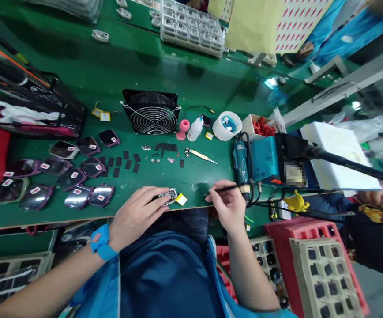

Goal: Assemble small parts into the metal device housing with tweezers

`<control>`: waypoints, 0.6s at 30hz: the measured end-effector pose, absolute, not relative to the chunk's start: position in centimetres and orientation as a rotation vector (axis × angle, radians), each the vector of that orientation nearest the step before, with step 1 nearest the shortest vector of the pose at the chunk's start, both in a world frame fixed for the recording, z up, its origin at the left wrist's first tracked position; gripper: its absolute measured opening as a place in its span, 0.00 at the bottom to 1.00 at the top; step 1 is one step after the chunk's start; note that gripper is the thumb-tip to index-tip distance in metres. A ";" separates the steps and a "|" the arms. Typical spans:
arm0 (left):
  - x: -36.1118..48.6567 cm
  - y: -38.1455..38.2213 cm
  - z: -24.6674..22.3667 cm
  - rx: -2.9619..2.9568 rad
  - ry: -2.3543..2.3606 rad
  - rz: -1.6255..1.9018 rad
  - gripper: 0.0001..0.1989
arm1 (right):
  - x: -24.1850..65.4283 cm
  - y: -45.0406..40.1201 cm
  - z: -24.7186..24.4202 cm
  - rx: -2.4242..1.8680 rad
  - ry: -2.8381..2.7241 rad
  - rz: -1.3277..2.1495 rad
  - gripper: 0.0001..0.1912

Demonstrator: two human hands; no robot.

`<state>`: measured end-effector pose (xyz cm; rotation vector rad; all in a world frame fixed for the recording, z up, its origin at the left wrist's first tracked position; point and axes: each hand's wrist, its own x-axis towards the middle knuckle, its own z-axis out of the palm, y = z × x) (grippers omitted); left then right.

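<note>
My left hand (pixel 138 212) rests on the front edge of the green bench (pixel 112 79) and holds a small circuit board (pixel 169 196) with a yellow battery piece (pixel 181 199) beside it. My right hand (pixel 228 204) grips a soldering iron (pixel 226 189) like a pen, its dark tip pointing left toward the board but still a short way from it. A blue wrist strap (pixel 100 243) is on my left wrist.
A black fan (pixel 151 112) stands behind the work spot. Several dark lens-shaped parts (pixel 75 176) and small black pads (pixel 125 161) lie to the left. A blue soldering station (pixel 264 161), white tape roll (pixel 226 126), squeeze bottle (pixel 194 129) and red crates (pixel 310 265) are at right.
</note>
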<state>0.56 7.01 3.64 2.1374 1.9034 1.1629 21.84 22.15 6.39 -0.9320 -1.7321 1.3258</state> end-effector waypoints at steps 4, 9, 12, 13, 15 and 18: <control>0.5 7.1 3.8 2.057 1.886 1.168 0.12 | 21.2 19.4 6.6 -0.732 -1.775 1.399 0.04; 0.5 7.1 3.9 2.023 1.880 1.183 0.07 | 19.8 17.0 5.6 -0.418 -2.050 1.229 0.11; 0.4 7.1 4.0 2.001 1.873 1.186 0.01 | 19.4 16.7 5.1 -0.346 -2.121 1.111 0.10; 0.4 7.0 4.1 1.996 1.872 1.184 0.03 | 19.4 16.7 5.0 -0.340 -2.135 1.095 0.10; 0.4 7.0 4.3 1.990 1.872 1.181 0.06 | 19.5 16.8 4.9 -0.352 -2.160 1.094 0.10; 0.4 7.0 4.6 1.993 1.873 1.184 0.09 | 19.6 16.8 4.7 -0.368 -2.191 1.119 0.12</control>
